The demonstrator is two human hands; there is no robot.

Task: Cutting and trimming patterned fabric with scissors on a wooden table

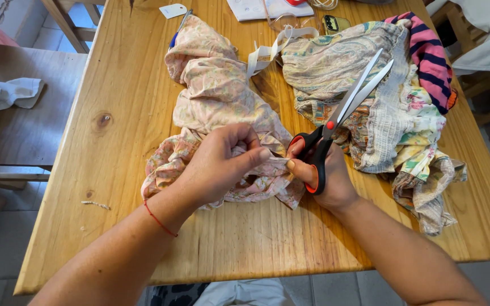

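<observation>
The left hand (222, 164) is pinching a fold of the pink paisley fabric (216, 107), which is lying crumpled near the middle of the wooden table (109, 170). Just right of that fabric, the right hand (321, 175) is gripping the black-and-orange scissors (341, 113), fingers through the handles, blades slightly parted and pointing away over a pile of mixed patterned cloths (387, 113), its thumb touching the pinched fold.

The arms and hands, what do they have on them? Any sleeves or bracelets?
No sleeves: both forearms are bare up to the picture's edge. The left hand has a thin red string bracelet around its wrist. The right hand wears nothing that shows, with no bracelet or watch. No rings show on the fingers.
</observation>
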